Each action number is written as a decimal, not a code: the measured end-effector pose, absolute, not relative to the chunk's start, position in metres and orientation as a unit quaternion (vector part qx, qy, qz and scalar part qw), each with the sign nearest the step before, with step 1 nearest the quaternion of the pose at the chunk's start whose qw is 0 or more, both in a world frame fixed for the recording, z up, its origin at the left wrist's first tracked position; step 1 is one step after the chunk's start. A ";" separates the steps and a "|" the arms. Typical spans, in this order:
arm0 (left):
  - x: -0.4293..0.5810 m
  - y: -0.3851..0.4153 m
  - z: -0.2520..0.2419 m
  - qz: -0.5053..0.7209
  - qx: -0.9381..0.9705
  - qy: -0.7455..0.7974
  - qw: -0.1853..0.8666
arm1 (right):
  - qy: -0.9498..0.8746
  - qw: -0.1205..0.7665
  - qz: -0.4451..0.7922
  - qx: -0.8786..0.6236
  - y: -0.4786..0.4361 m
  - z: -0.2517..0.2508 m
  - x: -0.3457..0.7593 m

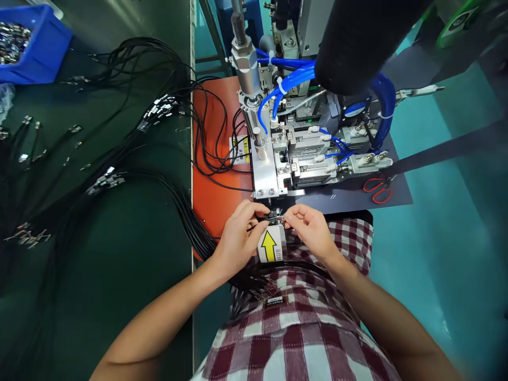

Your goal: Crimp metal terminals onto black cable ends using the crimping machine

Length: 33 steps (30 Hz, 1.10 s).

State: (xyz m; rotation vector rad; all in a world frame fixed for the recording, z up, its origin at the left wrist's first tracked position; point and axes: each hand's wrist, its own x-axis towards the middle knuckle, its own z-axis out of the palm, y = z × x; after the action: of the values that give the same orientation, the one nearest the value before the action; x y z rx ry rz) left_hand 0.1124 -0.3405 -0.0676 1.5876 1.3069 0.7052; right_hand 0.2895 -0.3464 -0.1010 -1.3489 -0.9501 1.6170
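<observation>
In the head view, my left hand (241, 233) pinches a black cable near its end, just left of the small black fixture at the machine's front. Opposite it, my right hand (309, 227) has thumb and index finger closed on the thin coloured wires (281, 218) at the cable's end. Directly below the fingertips is a white plate with a yellow arrow (269, 245). Above the hands stands the metal machine (265, 177) with its upright cylinder. A bundle of black cables with stripped wire ends (265, 286) lies across the lap.
Black cable bundles (170, 185) with metal connectors spread over the dark table (130, 312) at left. A blue bin (50, 50) of metal parts sits at the upper left. Red-handled scissors (379, 190) lie right of the machine. Blue air tubes (297, 76) and a dark cylinder (357, 42) hang above.
</observation>
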 end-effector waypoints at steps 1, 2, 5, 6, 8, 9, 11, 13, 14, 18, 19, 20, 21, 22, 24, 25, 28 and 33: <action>0.110 -0.336 -0.070 0.276 0.696 0.521 0.409 | -0.377 0.401 0.640 -0.537 -0.343 -0.104 0.291; 0.107 -0.332 -0.072 0.265 0.738 0.504 0.362 | -0.376 0.396 0.641 -0.539 -0.339 -0.107 0.291; 0.101 -0.325 -0.083 0.239 0.813 0.447 0.286 | -0.368 0.383 0.651 -0.542 -0.333 -0.112 0.291; 0.099 -0.324 -0.086 0.228 0.829 0.434 0.269 | -0.366 0.378 0.657 -0.541 -0.332 -0.113 0.291; 0.096 -0.325 -0.092 0.202 0.852 0.422 0.236 | -0.363 0.370 0.665 -0.537 -0.331 -0.114 0.291; 0.095 -0.326 -0.094 0.190 0.859 0.421 0.221 | -0.363 0.368 0.668 -0.536 -0.330 -0.114 0.291; 0.094 -0.327 -0.096 0.174 0.868 0.423 0.194 | -0.362 0.367 0.668 -0.538 -0.329 -0.114 0.292; 0.095 -0.327 -0.096 0.168 0.872 0.424 0.176 | -0.363 0.363 0.665 -0.542 -0.328 -0.114 0.293; 0.095 -0.327 -0.096 0.167 0.874 0.424 0.170 | -0.364 0.362 0.665 -0.543 -0.328 -0.114 0.293; 0.096 -0.327 -0.094 0.149 0.880 0.424 0.151 | -0.367 0.358 0.668 -0.540 -0.328 -0.114 0.293; 0.096 -0.328 -0.094 0.144 0.881 0.426 0.146 | -0.367 0.357 0.668 -0.541 -0.328 -0.114 0.293; 0.096 -0.328 -0.094 0.138 0.881 0.429 0.141 | -0.367 0.356 0.667 -0.541 -0.328 -0.114 0.293; 0.096 -0.328 -0.094 0.134 0.881 0.432 0.137 | -0.367 0.355 0.667 -0.543 -0.328 -0.115 0.293; 0.097 -0.328 -0.094 0.131 0.881 0.434 0.134 | -0.367 0.354 0.667 -0.544 -0.327 -0.115 0.292; 0.097 -0.329 -0.094 0.129 0.884 0.432 0.125 | -0.365 0.354 0.667 -0.545 -0.327 -0.115 0.292; 0.097 -0.329 -0.094 0.129 0.886 0.430 0.117 | -0.364 0.354 0.668 -0.544 -0.327 -0.114 0.292; 0.098 -0.329 -0.094 0.134 0.894 0.418 0.091 | -0.368 0.354 0.666 -0.543 -0.327 -0.114 0.292; 0.098 -0.329 -0.096 0.161 0.904 0.393 0.058 | -0.383 0.352 0.649 -0.555 -0.329 -0.115 0.291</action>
State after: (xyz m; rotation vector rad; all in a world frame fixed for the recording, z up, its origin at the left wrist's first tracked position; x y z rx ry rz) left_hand 0.0976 -0.3288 -0.0961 2.7376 1.1897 0.4884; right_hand 0.2907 -0.3290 -0.1148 -1.4348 -0.9912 1.6797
